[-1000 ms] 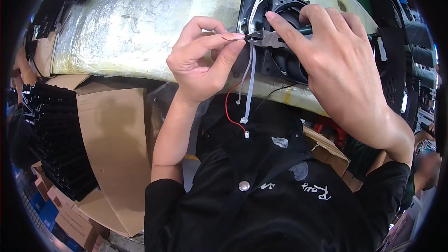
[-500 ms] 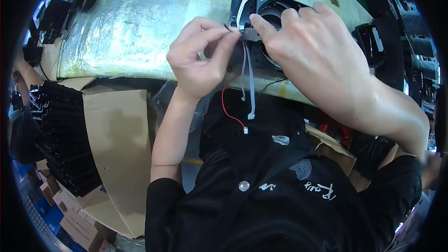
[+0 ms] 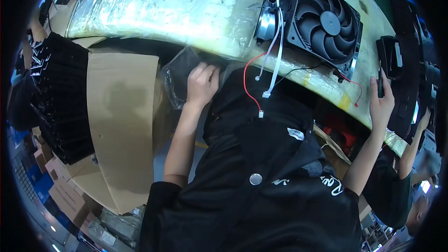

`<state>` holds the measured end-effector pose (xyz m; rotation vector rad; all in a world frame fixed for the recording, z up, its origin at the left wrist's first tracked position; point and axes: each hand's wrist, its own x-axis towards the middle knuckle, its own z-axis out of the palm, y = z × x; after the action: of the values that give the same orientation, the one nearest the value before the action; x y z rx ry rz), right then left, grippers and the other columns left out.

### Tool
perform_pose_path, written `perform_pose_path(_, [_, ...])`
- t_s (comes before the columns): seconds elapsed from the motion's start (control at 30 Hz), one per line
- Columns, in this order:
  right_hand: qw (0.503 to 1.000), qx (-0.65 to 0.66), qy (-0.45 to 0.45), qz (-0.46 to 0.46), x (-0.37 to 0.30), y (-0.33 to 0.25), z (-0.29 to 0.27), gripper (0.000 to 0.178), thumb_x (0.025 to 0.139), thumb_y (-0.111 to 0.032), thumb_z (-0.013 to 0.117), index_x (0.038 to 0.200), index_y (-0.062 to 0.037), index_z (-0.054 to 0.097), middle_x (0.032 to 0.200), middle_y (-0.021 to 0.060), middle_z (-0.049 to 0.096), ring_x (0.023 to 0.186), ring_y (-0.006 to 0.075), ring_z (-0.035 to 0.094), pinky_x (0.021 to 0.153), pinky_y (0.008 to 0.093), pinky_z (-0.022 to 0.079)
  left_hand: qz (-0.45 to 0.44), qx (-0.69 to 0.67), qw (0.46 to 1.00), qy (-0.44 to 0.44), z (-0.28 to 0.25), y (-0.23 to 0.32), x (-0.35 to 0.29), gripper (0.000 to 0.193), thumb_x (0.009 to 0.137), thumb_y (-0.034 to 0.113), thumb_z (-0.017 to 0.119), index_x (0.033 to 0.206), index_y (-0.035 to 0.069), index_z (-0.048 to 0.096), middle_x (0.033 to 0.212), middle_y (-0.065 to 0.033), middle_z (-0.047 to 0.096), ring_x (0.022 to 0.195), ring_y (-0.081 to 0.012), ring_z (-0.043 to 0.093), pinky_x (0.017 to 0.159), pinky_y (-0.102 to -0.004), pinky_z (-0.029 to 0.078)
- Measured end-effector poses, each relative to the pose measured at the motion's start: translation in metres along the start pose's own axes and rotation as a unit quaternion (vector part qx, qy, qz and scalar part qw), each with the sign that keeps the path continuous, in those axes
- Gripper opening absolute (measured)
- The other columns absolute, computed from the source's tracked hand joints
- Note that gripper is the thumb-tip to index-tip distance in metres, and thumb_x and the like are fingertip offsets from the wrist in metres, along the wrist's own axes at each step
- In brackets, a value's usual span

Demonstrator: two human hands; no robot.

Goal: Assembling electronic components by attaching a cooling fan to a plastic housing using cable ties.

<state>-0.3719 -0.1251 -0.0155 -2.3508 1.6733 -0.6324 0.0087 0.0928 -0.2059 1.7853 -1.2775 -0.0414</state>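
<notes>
A black fan unit (image 3: 330, 22) with a many-bladed rotor lies near the table's front edge. White cables (image 3: 279, 46) with plugs hang from its left side over the edge, beside a red wire (image 3: 246, 84) ending in a small white connector. My left hand (image 3: 202, 84) is closed with curled fingers in front of the edge, by a clear plastic bag (image 3: 175, 72); whatever its fingers may hold is hidden. At the right, my right hand (image 3: 382, 100) grips a slim black tool (image 3: 381, 81), standing upright next to a black tray-like part (image 3: 391, 58). Neither hand touches the fan unit.
The table (image 3: 163, 9) is covered in wrinkled clear film. Left of me stands an open cardboard box (image 3: 123, 107) beside a stack of black parts (image 3: 58, 102). Another person (image 3: 396, 186) is at the far right, and a co-worker's arm (image 3: 38, 30) shows at the far left.
Both hands have left the fan unit's cables. My left hand has dropped toward me, and my right hand has swung right, where it now holds a slim black tool. The view has shifted.
</notes>
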Motion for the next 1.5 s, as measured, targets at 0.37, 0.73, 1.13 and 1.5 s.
perform_pose_path(0.37, [0.920,0.042,-0.012,-0.390,0.015,-0.154,-0.001,0.059,0.066,-0.022,0.080,0.117,-0.0002,0.062,0.119,0.0178,0.058,0.112,0.0368,0.055,0.099,0.0458,0.039,-0.080,0.061,0.991,-0.083,0.057,-0.108,-0.040,0.025,0.082,0.018,0.063,0.098,-0.001,0.066,0.102,-0.0264,0.065,0.097,-0.0438,0.062,0.085,-0.0481,0.051])
perform_pose_path(0.73, [0.861,-0.176,-0.031,-0.476,0.046,-0.161,0.034,0.052,0.080,-0.013,0.053,0.125,0.0119,0.050,0.128,0.0319,0.052,0.119,0.0440,0.053,0.100,0.0492,0.043,0.083,-0.083,0.984,-0.133,-0.095,0.158,0.197,0.019,0.077,-0.005,0.069,0.095,-0.002,0.065,0.090,-0.0137,0.064,0.082,-0.0237,0.062,0.073,-0.0320,0.048])
perform_pose_path(1.13, [0.970,0.233,-0.013,-0.066,0.082,-0.109,-0.046,0.069,0.055,-0.022,0.086,0.113,0.0059,0.061,0.095,0.0126,0.069,0.078,0.0186,0.067,0.076,0.0291,0.052,0.030,0.101,0.991,0.077,0.132,0.048,0.507,0.030,0.091,0.027,0.053,0.104,-0.001,0.053,0.087,-0.0283,0.066,0.085,-0.0475,0.063,0.077,-0.0526,0.051])
perform_pose_path(1.5, [0.331,0.937,-0.005,0.115,0.028,-0.068,-0.017,0.060,0.086,-0.038,0.061,0.135,-0.0059,0.050,0.136,0.0192,0.053,0.121,0.0354,0.055,0.107,0.0520,0.039,0.264,0.191,0.945,0.011,0.093,0.161,0.451,0.031,0.088,0.027,0.052,0.086,-0.002,0.063,0.082,-0.0248,0.066,0.083,-0.0434,0.064,0.076,-0.0514,0.051])
